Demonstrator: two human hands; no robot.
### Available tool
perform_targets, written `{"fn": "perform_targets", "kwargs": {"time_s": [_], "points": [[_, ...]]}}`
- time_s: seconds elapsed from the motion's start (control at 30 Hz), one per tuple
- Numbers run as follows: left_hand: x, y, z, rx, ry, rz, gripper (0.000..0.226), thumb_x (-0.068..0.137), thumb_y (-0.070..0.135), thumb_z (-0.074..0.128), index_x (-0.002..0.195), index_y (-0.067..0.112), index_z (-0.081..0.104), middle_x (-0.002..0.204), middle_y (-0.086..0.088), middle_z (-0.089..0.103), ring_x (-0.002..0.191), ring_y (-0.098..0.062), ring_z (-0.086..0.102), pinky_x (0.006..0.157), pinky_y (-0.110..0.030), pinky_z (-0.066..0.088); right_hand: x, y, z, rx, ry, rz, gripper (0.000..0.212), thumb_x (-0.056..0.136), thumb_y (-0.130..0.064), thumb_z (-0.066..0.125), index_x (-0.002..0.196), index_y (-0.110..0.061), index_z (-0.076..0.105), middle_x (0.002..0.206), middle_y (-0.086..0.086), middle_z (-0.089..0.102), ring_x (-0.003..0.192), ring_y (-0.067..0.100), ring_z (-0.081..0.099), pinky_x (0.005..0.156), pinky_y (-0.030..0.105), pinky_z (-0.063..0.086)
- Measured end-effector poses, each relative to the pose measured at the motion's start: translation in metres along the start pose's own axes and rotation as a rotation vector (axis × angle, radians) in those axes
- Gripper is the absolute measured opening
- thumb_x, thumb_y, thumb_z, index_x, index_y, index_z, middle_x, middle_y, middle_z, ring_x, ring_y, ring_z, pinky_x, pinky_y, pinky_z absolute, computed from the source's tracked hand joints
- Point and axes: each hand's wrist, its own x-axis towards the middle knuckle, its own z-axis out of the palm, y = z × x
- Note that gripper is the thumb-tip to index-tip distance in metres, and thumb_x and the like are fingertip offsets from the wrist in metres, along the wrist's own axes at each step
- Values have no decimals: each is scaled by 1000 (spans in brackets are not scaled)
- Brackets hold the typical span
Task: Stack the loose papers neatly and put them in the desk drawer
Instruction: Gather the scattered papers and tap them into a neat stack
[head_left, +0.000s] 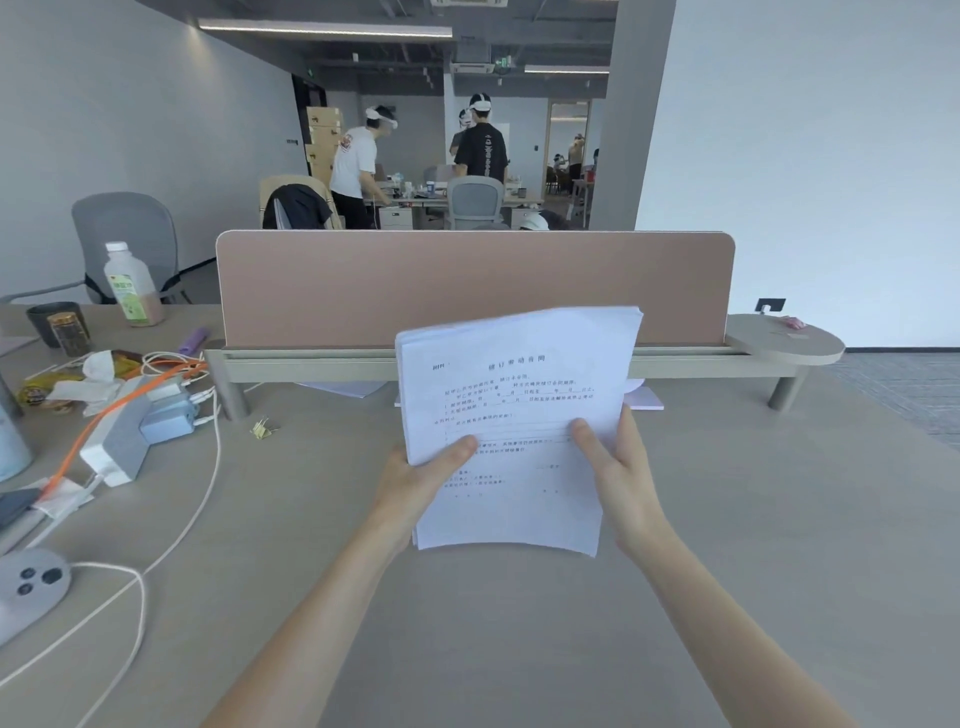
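A stack of white printed papers (519, 395) stands upright over the middle of the desk (519, 649), its lower edge close to the desktop. My left hand (415, 483) grips the stack's left edge, thumb on the front sheet. My right hand (618, 473) grips the right edge the same way. The sheets sit slightly uneven at the top. Two more sheets lie flat under the raised shelf: one (345, 387) left of the stack, another (644, 401) at its right. No drawer shows in this view.
A pink divider panel (475, 286) and low shelf (701, 358) stand behind the stack. At left lie a power strip (122, 441), cables, a binder clip (264, 428), a bottle (132, 286) and a grey controller (31, 579). People stand at far desks.
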Motion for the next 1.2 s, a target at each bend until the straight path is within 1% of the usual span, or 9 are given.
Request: {"fn": "perform_targets", "kwargs": {"time_s": [0.13, 0.27, 0.43, 0.53, 0.6, 0.77, 0.87, 1.0, 1.2], "points": [[3, 3, 3, -18, 21, 28, 12, 81, 25, 80, 90, 31, 75, 86, 17, 80, 81, -3, 76, 65, -20, 59, 0, -1, 0, -14, 8, -32, 24, 103, -28, 52, 124, -40, 54, 125, -19, 68, 119, 3, 62, 98, 34, 49], [-2, -17, 6, -11, 65, -36, 7, 81, 24, 81, 85, 27, 77, 86, 9, 81, 79, -10, 78, 65, -27, 59, -13, 22, 1, -7, 36, 30, 26, 103, -29, 51, 125, -43, 54, 126, -20, 68, 121, 6, 62, 105, 47, 49], [1, -30, 3, -17, 85, -97, 14, 80, 28, 82, 92, 25, 78, 92, 8, 81, 84, -10, 77, 78, -33, 60, -21, 28, 5, -81, 15, 59, 29, 105, -24, 48, 113, -52, 50, 111, -37, 66, 109, -12, 62, 96, 29, 49], [3, -34, 0, -5, 87, -149, 21, 80, 32, 81, 98, 21, 77, 93, 4, 82, 83, -13, 78, 72, -31, 60, -25, 42, 0, -184, -43, 137, 32, 104, -24, 48, 113, -55, 47, 107, -44, 63, 103, -21, 59, 96, 28, 47], [6, -32, -4, 16, 77, -146, 24, 81, 32, 80, 100, 19, 77, 92, 3, 82, 84, -15, 78, 74, -33, 60, -24, 47, -5, -208, -46, 166, 28, 103, -22, 50, 113, -48, 52, 104, -41, 66, 99, -19, 61, 92, 28, 49], [8, -22, -8, 9, 6, -183, 24, 83, 34, 78, 102, 19, 77, 96, 1, 82, 88, -17, 78, 79, -38, 60, -16, 42, -8, -200, -10, 189, 13, 101, -19, 52, 112, -21, 58, 110, -12, 72, 100, 6, 70, 92, 41, 57], [5, -17, -10, -6, -48, -212, 29, 84, 33, 77, 109, 18, 76, 103, -1, 81, 94, -21, 77, 86, -43, 59, -16, 38, -8, -177, -10, 195, 18, 101, -16, 52, 115, -23, 59, 113, -9, 74, 102, 9, 71, 86, 35, 58], [0, -13, -16, 61, -172, -232, 27, 88, 31, 72, 113, 19, 75, 110, -1, 79, 101, -20, 75, 94, -44, 55, -19, 34, -14, -115, -9, 272, 17, 100, -13, 54, 113, -19, 62, 108, -6, 76, 94, 11, 75, 68, 20, 57], [-8, -11, -12, 32, -135, -263, 25, 91, 33, 70, 113, 23, 73, 108, -1, 80, 97, -23, 77, 87, -45, 58, -25, 31, -14, -19, -58, 376, 25, 99, -21, 54, 121, -24, 66, 114, -4, 78, 101, 20, 76, 88, 43, 59]]}}
